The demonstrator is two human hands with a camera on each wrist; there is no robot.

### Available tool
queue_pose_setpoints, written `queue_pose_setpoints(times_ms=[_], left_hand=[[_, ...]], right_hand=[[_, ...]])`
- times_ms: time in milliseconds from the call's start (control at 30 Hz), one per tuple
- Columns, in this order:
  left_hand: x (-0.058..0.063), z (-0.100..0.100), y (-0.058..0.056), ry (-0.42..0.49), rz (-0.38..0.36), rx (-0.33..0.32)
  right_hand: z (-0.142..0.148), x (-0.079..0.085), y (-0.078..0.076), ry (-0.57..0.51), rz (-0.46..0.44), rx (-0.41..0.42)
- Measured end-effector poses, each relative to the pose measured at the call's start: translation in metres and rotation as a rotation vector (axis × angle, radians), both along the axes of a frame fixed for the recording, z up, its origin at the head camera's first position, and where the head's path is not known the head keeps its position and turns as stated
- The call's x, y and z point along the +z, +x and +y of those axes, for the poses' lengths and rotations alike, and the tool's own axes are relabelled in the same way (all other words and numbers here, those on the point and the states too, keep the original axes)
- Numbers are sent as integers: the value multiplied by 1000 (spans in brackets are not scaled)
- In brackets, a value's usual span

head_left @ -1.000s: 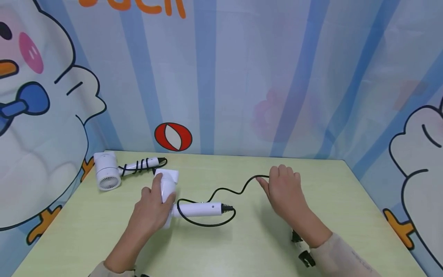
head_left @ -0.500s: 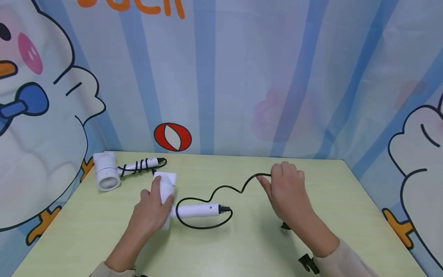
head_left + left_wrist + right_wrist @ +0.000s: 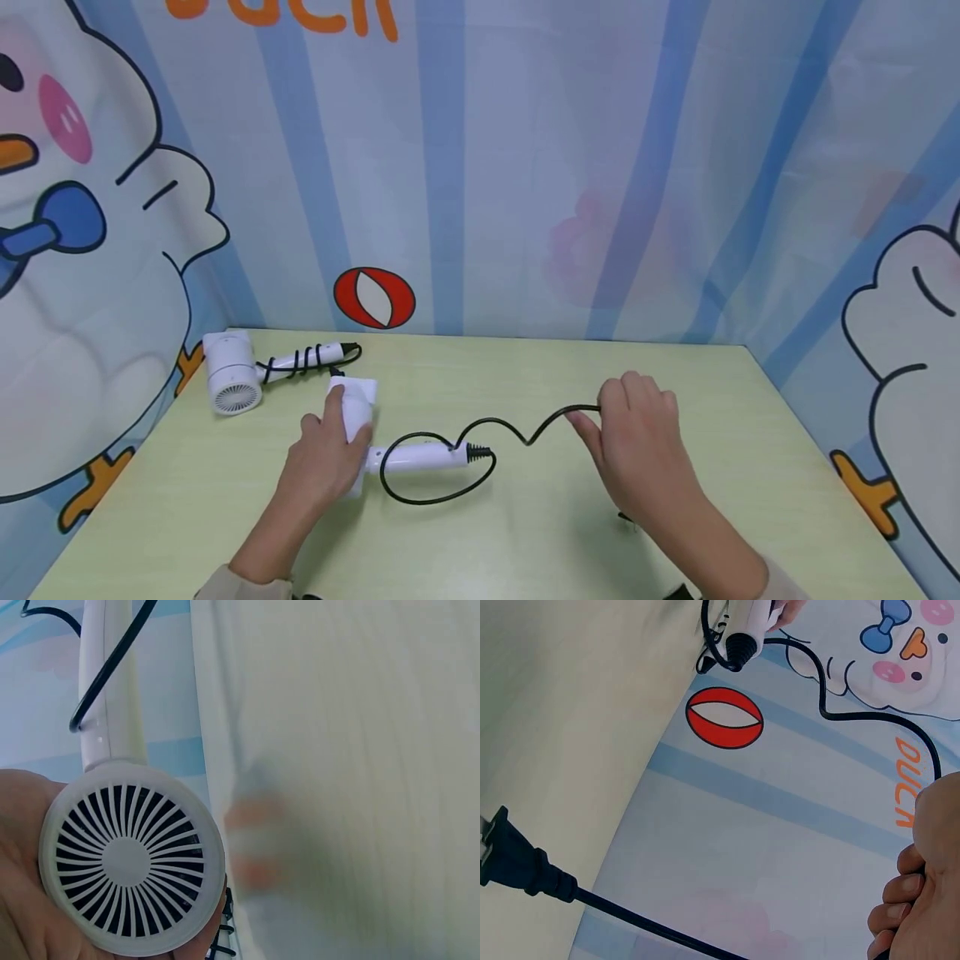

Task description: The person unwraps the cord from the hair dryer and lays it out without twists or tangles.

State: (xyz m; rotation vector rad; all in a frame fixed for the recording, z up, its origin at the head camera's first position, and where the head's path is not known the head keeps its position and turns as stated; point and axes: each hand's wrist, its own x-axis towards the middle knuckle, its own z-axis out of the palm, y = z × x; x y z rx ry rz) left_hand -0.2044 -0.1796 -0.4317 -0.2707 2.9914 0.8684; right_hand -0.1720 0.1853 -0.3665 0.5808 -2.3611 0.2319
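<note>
My left hand [image 3: 318,467] grips the head of a white hair dryer [image 3: 420,457], whose handle points right above the table. The round slotted grille [image 3: 126,862] faces the left wrist camera. A black cord [image 3: 498,421] leaves the handle's end, bends back in a loose loop across the handle, then runs in a wavy line to the right. My right hand [image 3: 641,450] holds that cord in curled fingers. Below this hand hangs the cord's free end with a black plug [image 3: 514,855], mostly hidden behind the wrist in the head view.
A second white hair dryer [image 3: 231,367] lies at the back left of the pale table [image 3: 525,542], its black cord wound round the handle. A blue striped curtain [image 3: 517,167] with cartoon ducks stands behind and at both sides.
My right hand has moved right and nearer to me, still holding the cord. My left hand and the hair dryer have shifted slightly left. The cord's waves have changed shape.
</note>
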Motion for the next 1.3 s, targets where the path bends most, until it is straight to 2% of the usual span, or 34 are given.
queue_pose_setpoints(times_ms=[300,633,933,1300], left_hand=[[-4,-5,-2,-9,-16,1],[1,-7,-3,0,-23,18],[3,-7,-2,1,-15,19],[4,-6,-3,3,-30,26]], right_hand=[[1,1,22,-8,-44,6],[-5,-7,35,18,-60,37],[-4,-9,35,28,-38,61],[21,-16,21,-79,-185,135]])
